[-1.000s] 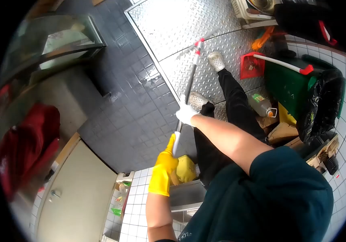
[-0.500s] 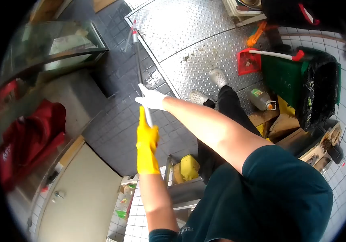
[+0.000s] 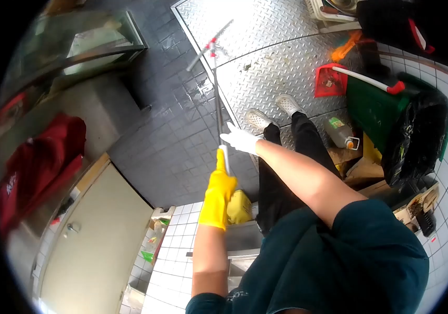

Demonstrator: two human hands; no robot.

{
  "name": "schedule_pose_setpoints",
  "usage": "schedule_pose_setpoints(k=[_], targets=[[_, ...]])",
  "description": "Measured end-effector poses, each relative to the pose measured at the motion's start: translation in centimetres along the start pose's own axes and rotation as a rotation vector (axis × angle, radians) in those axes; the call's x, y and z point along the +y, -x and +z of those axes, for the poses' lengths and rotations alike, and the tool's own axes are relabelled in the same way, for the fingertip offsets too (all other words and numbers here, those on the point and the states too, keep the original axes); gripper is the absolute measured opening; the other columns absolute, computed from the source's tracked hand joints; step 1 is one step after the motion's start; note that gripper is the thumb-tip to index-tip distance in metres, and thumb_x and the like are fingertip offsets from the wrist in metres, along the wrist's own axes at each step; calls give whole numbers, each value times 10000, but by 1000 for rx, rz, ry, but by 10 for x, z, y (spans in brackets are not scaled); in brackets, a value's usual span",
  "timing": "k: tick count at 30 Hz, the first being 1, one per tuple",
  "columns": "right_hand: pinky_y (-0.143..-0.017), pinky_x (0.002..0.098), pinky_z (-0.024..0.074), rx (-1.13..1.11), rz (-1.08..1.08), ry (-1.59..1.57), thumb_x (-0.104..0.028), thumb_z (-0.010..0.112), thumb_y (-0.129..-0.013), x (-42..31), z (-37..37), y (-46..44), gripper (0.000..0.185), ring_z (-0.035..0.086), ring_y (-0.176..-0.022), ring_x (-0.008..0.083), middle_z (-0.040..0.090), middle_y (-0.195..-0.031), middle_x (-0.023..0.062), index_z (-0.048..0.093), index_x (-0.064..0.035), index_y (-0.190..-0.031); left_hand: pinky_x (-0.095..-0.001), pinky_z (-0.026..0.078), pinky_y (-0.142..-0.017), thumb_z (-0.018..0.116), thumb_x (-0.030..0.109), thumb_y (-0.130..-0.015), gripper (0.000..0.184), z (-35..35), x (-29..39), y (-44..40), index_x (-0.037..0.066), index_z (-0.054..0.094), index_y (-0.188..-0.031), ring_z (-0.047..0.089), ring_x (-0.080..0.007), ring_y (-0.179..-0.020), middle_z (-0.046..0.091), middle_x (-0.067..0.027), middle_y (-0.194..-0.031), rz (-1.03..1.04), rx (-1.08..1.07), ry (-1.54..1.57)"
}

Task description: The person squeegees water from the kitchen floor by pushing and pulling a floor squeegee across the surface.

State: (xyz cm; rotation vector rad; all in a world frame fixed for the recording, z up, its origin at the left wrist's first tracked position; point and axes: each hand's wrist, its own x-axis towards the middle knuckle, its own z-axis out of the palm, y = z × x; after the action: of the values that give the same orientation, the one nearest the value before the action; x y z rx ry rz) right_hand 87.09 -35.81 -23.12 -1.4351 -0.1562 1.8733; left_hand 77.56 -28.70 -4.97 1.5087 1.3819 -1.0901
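My left hand (image 3: 217, 191), in a yellow rubber glove, is wrapped round the white grip of a long pole (image 3: 217, 99), its index finger laid along it. Further up, my right hand (image 3: 240, 139) in a white glove is at the dark shaft, with thumb and fingers partly apart; whether the palm bears on the shaft is hard to see. At the far end a wide flat head with red joints (image 3: 211, 46) lies across the border between the dark tiles and the metal plate (image 3: 266, 57).
A red dustpan (image 3: 330, 81) with a white handle, a green bin (image 3: 373, 107) with a black bag and a plastic bottle (image 3: 340, 133) stand on the right. A red cloth (image 3: 43, 170) and a pale door (image 3: 96, 238) are at left.
The pole's head swung left from the metal plate onto the dark tiles, then came back right to the plate's edge. Both hands moved left, then right with it. My right fingers have loosened.
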Motion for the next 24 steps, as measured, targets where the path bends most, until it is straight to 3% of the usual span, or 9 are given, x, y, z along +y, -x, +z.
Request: schedule_pose_setpoints(k=[3, 4, 5, 9, 10, 13, 14, 23, 24], targets=[[-1162, 400, 394, 21, 24, 132, -479, 598, -1001, 25, -11, 42, 897, 484, -1412, 400, 501, -1484, 326, 206, 74, -1587, -435, 556, -931, 622, -38, -878, 1002, 28, 14, 52, 335, 141, -1673, 702, -398, -1106, 686, -270, -1262, -29, -109, 30], [-1154, 404, 402, 47, 42, 223, -468, 602, -1001, 35, -15, 49, 863, 492, -1406, 399, 517, -1458, 339, 247, 71, -1575, -385, 590, -742, 614, -67, -893, 953, 30, 23, 71, 355, 232, -1657, 731, -326, -864, 705, -234, -1192, -93, -125, 61], [-1143, 409, 412, 37, 112, 279, -461, 604, -1000, 17, -26, 77, 840, 509, -1390, 397, 543, -1429, 343, 272, 64, -1567, -365, 570, -677, 616, -71, -890, 939, 32, 20, 78, 357, 264, -1648, 708, -298, -786, 706, -226, -1167, -75, -124, 140], [-1015, 379, 499, -11, -72, 247, -384, 607, -1021, 9, -89, 139, 603, 658, -1174, 306, 692, -1248, 209, 448, 18, -1441, -311, 474, -471, 629, -81, -875, 888, 48, -6, 103, 389, 401, -1594, 596, -197, -537, 709, -195, -1004, -28, -43, 383], [-1026, 371, 492, 43, 11, 270, -364, 615, -1030, -14, -109, 163, 589, 655, -1164, 267, 704, -1222, 183, 450, 22, -1442, -310, 469, -468, 627, -85, -872, 894, 48, -4, 113, 397, 403, -1591, 590, -186, -539, 707, -188, -974, -41, -30, 386], [-949, 285, 502, 299, -195, 236, -262, 663, -1023, 38, -195, 182, 605, 635, -1025, 125, 703, -1137, 89, 438, -25, -1532, -316, 472, -469, 624, -100, -856, 910, 46, -9, 119, 408, 416, -1582, 588, -169, -555, 697, -161, -900, -116, 51, 486], [-933, 289, 514, 311, -69, 189, -262, 667, -1022, 36, -225, 199, 600, 617, -1007, 109, 683, -1199, 81, 452, -34, -1534, -321, 474, -470, 626, -103, -851, 914, 40, -8, 119, 398, 414, -1585, 593, -175, -553, 701, -163, -908, -148, 86, 530], [-882, 305, 529, 572, 140, 167, -279, 672, -1018, 64, -336, 306, 639, 633, -1025, 124, 648, -1294, 55, 420, -111, -1581, -312, 462, -457, 577, -55, -954, 818, -17, -52, 10, 316, 315, -1635, 579, -176, -540, 682, -199, -1028, -234, 291, 670], [-884, 307, 530, 574, 171, 167, -278, 671, -1019, 66, -337, 313, 637, 635, -1026, 129, 646, -1303, 56, 420, -113, -1581, -330, 459, -445, 583, -54, -939, 834, -14, -60, -1, 308, 307, -1638, 571, -177, -516, 677, -188, -937, -251, 275, 712]])
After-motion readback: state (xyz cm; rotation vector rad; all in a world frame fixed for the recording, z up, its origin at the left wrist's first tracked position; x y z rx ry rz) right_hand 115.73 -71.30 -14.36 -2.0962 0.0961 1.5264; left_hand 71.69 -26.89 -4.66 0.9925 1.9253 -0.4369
